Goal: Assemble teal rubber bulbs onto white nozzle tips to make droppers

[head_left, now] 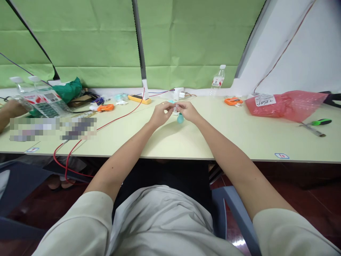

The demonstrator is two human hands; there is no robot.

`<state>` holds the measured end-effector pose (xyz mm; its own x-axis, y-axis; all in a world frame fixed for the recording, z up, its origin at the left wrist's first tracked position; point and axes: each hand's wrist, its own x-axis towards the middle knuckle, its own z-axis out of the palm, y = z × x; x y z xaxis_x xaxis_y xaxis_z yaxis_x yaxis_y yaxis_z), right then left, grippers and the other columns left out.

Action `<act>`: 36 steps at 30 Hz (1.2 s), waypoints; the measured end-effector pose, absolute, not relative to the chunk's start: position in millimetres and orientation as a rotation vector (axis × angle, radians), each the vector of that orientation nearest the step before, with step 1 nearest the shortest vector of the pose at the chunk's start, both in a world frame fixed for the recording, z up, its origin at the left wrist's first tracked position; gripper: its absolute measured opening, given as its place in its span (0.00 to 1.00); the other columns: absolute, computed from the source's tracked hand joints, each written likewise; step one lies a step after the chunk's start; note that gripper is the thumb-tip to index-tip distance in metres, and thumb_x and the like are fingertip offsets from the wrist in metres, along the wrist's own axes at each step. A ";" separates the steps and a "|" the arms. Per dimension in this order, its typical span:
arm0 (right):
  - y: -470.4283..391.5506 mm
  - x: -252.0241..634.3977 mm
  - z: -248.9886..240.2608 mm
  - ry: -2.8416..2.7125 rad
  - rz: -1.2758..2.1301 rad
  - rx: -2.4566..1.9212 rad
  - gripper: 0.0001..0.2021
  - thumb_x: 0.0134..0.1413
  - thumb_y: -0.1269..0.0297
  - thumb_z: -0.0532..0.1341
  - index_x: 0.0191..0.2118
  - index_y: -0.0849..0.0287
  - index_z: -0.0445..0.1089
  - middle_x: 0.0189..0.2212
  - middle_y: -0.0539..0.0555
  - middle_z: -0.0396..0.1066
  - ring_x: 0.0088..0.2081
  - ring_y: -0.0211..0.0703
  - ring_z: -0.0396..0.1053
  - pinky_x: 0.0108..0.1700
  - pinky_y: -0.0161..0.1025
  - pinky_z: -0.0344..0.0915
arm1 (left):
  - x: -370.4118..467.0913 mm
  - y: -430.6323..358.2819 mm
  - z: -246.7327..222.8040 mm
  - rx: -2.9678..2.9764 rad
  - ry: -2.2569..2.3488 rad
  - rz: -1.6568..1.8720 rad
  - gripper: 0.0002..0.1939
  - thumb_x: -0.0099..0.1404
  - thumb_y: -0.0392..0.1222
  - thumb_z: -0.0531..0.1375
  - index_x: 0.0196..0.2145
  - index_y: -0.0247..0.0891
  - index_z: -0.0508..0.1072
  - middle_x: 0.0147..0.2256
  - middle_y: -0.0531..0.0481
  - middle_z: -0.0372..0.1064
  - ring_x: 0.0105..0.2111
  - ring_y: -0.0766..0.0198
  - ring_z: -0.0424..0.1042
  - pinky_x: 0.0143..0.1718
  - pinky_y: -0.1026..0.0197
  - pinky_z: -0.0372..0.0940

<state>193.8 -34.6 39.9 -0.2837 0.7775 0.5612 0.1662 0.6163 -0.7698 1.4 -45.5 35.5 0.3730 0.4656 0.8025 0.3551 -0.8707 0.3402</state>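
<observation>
Because both hands work so close together over the worktop (pixel 266 138), nearer its back edge than its front one, the likeliest trouble is a lost grip on something very small. The fingers of the left hand (pixel 160 114) and the right hand (pixel 189 111) are closed to a pinch, tips almost meeting, and appear to hold a small pale piece (pixel 176 108) between them, just above the surface; how much of the pinch belongs to each hand I cannot tell. A teal ball (pixel 180 119) shows right below the right fingers, and whether it hangs from the piece or rests on the worktop is unclear. If it is loose, a brush from a knuckle could send it rolling, and nothing visible between it and the front edge would stop it. Squeezing too hard or at a slant might make the pale piece spring out, perhaps toward the white adapter (pixel 178 93) at the back edge, where it could be hard to spot. The red cable (pixel 119 119), running from the back down to the front edge left of the hands, could snag the left forearm if it swings outward.
</observation>
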 end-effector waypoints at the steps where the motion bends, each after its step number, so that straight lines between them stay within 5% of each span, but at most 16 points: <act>1: -35.4 194.0 41.6 -1.754 0.764 -0.769 0.10 0.52 0.59 0.65 0.35 0.60 0.78 0.30 0.51 0.73 0.33 0.41 0.68 0.42 0.40 0.66 | 1.9 -46.9 36.2 2.553 0.749 1.540 0.09 0.70 0.37 0.57 0.44 0.40 0.76 0.40 0.46 0.77 0.40 0.62 0.76 0.45 0.56 0.72; 10: -38.7 192.0 48.3 -1.511 1.111 -0.670 0.11 0.43 0.64 0.67 0.34 0.61 0.80 0.26 0.52 0.72 0.31 0.40 0.69 0.41 0.40 0.68 | 4.0 -51.3 39.5 2.768 0.790 1.594 0.11 0.75 0.40 0.53 0.42 0.42 0.76 0.42 0.44 0.76 0.47 0.59 0.75 0.52 0.52 0.70; 22: -48.0 192.4 53.0 -1.558 1.054 -0.744 0.07 0.39 0.64 0.65 0.28 0.59 0.77 0.25 0.50 0.72 0.30 0.41 0.67 0.37 0.39 0.65 | 8.4 -56.0 36.7 2.759 0.799 1.493 0.01 0.69 0.36 0.58 0.38 0.40 0.69 0.36 0.47 0.70 0.34 0.62 0.71 0.39 0.58 0.67; 36: -52.1 189.4 59.2 -1.638 1.011 -0.790 0.03 0.39 0.67 0.62 0.23 0.60 0.72 0.20 0.50 0.66 0.26 0.39 0.61 0.31 0.38 0.61 | 10.8 -50.9 34.0 2.664 0.895 1.541 0.06 0.70 0.39 0.60 0.35 0.41 0.64 0.34 0.49 0.68 0.33 0.63 0.68 0.36 0.59 0.64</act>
